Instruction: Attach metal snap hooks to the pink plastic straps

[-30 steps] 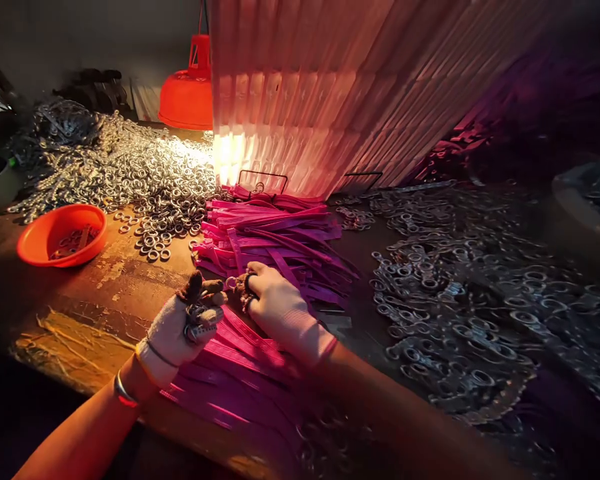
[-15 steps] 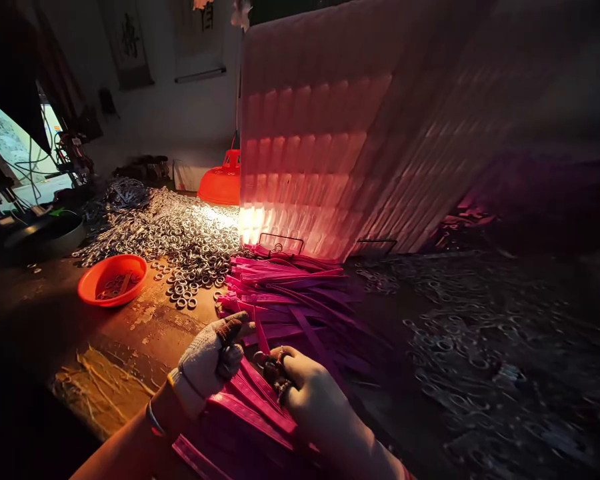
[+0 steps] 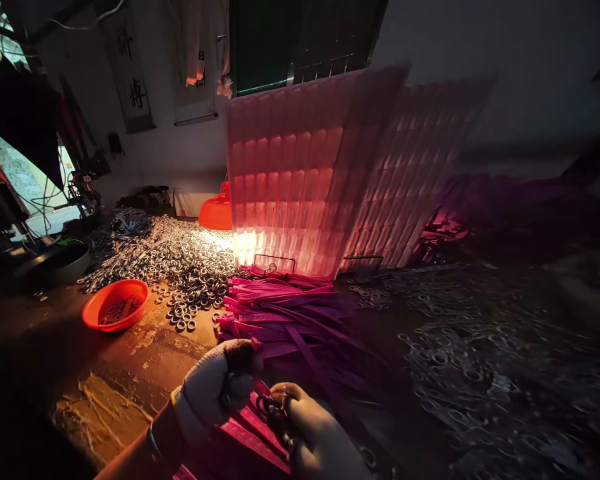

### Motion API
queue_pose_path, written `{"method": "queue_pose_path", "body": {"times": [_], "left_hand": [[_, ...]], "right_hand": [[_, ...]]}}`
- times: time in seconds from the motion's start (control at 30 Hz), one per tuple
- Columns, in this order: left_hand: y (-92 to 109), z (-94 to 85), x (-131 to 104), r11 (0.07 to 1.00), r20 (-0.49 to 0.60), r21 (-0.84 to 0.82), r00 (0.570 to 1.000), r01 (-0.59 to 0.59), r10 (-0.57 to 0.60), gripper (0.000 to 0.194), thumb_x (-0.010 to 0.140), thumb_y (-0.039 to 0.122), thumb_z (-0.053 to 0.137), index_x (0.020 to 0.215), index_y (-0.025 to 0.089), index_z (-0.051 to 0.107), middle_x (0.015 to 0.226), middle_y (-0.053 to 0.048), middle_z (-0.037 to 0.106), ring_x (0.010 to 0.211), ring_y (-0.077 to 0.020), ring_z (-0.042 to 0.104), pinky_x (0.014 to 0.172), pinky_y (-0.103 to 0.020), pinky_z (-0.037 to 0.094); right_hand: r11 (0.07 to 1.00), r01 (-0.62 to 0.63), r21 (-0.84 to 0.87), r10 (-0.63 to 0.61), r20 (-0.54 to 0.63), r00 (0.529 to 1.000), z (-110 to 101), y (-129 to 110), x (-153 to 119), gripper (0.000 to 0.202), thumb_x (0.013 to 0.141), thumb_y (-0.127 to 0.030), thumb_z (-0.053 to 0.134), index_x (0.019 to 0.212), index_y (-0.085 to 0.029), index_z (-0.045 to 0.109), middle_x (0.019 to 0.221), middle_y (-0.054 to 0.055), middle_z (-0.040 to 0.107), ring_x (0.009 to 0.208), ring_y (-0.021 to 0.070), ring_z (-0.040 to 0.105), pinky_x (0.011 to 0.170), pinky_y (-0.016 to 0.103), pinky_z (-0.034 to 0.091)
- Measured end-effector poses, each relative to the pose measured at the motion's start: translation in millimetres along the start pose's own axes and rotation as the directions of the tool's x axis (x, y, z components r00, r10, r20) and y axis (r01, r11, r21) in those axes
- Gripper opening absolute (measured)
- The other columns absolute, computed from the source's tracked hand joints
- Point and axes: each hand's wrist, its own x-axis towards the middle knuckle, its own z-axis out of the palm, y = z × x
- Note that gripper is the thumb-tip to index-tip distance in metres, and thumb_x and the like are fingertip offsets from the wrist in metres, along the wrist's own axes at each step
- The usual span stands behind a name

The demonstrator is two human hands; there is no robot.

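My left hand [image 3: 213, 383], in a pale knitted glove with dark fingertips, is closed around a pink strap; a short pink end pokes out at its fingertips. Close beside it on the right, my right hand [image 3: 315, 433] has its fingers curled on small dark metal rings [image 3: 270, 405], partly hidden by the fingers. More pink straps [image 3: 257, 440] lie below and between both hands. Just beyond them, a pile of pink straps [image 3: 280, 310] spreads over the table.
A heap of metal rings [image 3: 180, 267] lies under a red lamp [image 3: 216, 212]. A red bowl [image 3: 115, 305] stands at left. Clear ribbed plastic sheets [image 3: 290, 180] stand upright behind the straps. More metal pieces [image 3: 480, 373] cover the table's right side.
The view has tilted up, so both hands sit lower in it. The strap that stretched between the hands now shows only a short end above my left fingertips.
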Motion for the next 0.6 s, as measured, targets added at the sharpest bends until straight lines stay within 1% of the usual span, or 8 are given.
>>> {"method": "queue_pose_path", "body": {"times": [0.07,0.1,0.17,0.23,0.3,0.4,0.5,0.6], "left_hand": [[-6.1,5.9,-3.5,0.989,-0.049,0.127,0.995,-0.077,0.084,0.019,0.081,0.028,0.067,0.075,0.015,0.055,0.058,0.005,0.05,0.036,-0.0011,0.023,0.033,-0.015,0.014],[-9.6,8.6,-4.7,0.974,-0.049,0.202,0.992,-0.106,0.118,0.021,0.082,0.03,0.067,0.075,0.015,0.054,0.054,0.006,0.045,0.037,-0.0019,0.024,0.034,-0.015,0.015],[-17.0,12.8,-5.8,0.936,0.005,0.329,0.991,-0.125,0.13,0.025,0.085,0.035,0.065,0.074,0.016,0.054,0.049,0.008,0.038,0.037,-0.0035,0.026,0.035,-0.016,0.017],[-24.0,15.4,-5.3,0.907,0.071,0.404,0.992,-0.12,0.1,0.029,0.089,0.041,0.061,0.073,0.016,0.054,0.044,0.008,0.036,0.037,-0.0047,0.027,0.035,-0.017,0.018],[-30.0,17.4,-3.8,0.896,0.096,0.433,0.993,-0.099,0.064,0.032,0.089,0.045,0.06,0.074,0.018,0.053,0.042,0.008,0.038,0.036,-0.0055,0.026,0.034,-0.018,0.019],[-36.2,20.2,-1.5,0.897,0.075,0.436,0.996,-0.069,0.04,0.034,0.087,0.048,0.063,0.074,0.019,0.052,0.043,0.008,0.039,0.035,-0.0055,0.026,0.034,-0.018,0.019],[-37.9,22.7,-1.3,0.883,0.067,0.465,0.997,-0.058,0.03,0.036,0.087,0.051,0.061,0.073,0.019,0.052,0.042,0.008,0.041,0.035,-0.0061,0.027,0.033,-0.018,0.019],[-36.2,24.9,-2.5,0.849,0.075,0.524,0.997,-0.065,0.029,0.037,0.089,0.052,0.058,0.074,0.019,0.054,0.041,0.007,0.041,0.034,-0.0071,0.027,0.034,-0.019,0.02]], "right_hand": [[0.995,0.034,-0.089,-0.04,-0.068,0.997,-10.5,-6.6,-1.3,0.023,0.084,-0.017,0.046,0.092,-0.02,0.067,0.092,0.007,0.07,0.082,0.0197,0.064,0.073,0.028,0.047],[0.987,0.041,-0.154,-0.056,-0.092,0.994,-16.4,-9.6,-2.1,0.022,0.084,-0.017,0.046,0.09,-0.021,0.067,0.089,0.006,0.07,0.08,0.0196,0.063,0.071,0.028,0.046],[0.96,0.025,-0.277,-0.056,-0.103,0.993,-27.4,-14.3,-3.6,0.021,0.081,-0.013,0.046,0.077,-0.021,0.064,0.075,0.004,0.067,0.068,0.0176,0.059,0.063,0.027,0.041],[0.934,-0.017,-0.358,-0.016,-0.089,0.996,-35.7,-17.2,-4.9,0.022,0.074,-0.006,0.045,0.07,-0.021,0.06,0.068,0.002,0.064,0.063,0.0161,0.055,0.059,0.026,0.036],[0.914,-0.049,-0.403,0.006,-0.106,0.994,-40.5,-19.0,-5.9,0.026,0.066,-0.002,0.044,0.073,-0.02,0.061,0.076,0.004,0.066,0.07,0.0175,0.057,0.063,0.027,0.037],[0.89,-0.065,-0.451,0.007,-0.129,0.992,-43.7,-21.8,-7.7,0.03,0.061,-0.001,0.044,0.079,-0.019,0.061,0.086,0.006,0.066,0.08,0.0198,0.057,0.069,0.029,0.038],[0.84,-0.117,-0.53,0.056,-0.129,0.99,-45.8,-27.0,-10.7,0.02,0.06,-0.004,0.047,0.069,-0.02,0.055,0.076,0.005,0.063,0.071,0.0188,0.052,0.064,0.029,0.032],[0.787,-0.148,-0.6,0.092,-0.122,0.988,-48.0,-33.6,-12.9,0.012,0.063,-0.008,0.052,0.064,-0.02,0.052,0.072,0.004,0.062,0.065,0.0177,0.049,0.061,0.03,0.028]]}}
